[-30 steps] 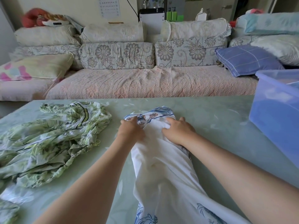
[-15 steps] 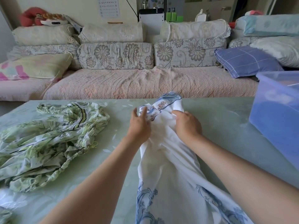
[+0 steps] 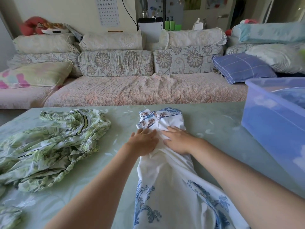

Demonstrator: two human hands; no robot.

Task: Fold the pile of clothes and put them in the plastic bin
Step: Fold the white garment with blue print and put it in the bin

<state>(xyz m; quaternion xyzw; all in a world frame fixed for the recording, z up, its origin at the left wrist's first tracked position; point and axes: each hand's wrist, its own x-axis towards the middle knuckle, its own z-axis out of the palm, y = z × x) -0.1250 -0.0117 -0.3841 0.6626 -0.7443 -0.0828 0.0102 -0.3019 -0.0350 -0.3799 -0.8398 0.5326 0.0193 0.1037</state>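
A white garment with blue floral print (image 3: 166,176) lies lengthwise on the pale green table (image 3: 118,119), its patterned far end folded flat. My left hand (image 3: 143,142) and my right hand (image 3: 177,140) lie side by side on its upper part, fingers straight, pressing the cloth down. A crumpled green leaf-print garment (image 3: 49,142) sits on the table's left side. The translucent blue plastic bin (image 3: 270,129) stands at the right, with cloth dimly visible inside.
Beyond the table's far edge runs a sofa (image 3: 140,90) with floral cushions and a blue checked pillow (image 3: 241,68). Another scrap of green fabric (image 3: 8,215) shows at the bottom left corner.
My hands let go of the garment's raised far end, which now lies flat on the table. Both hands have slid a little toward me and flattened on the cloth.
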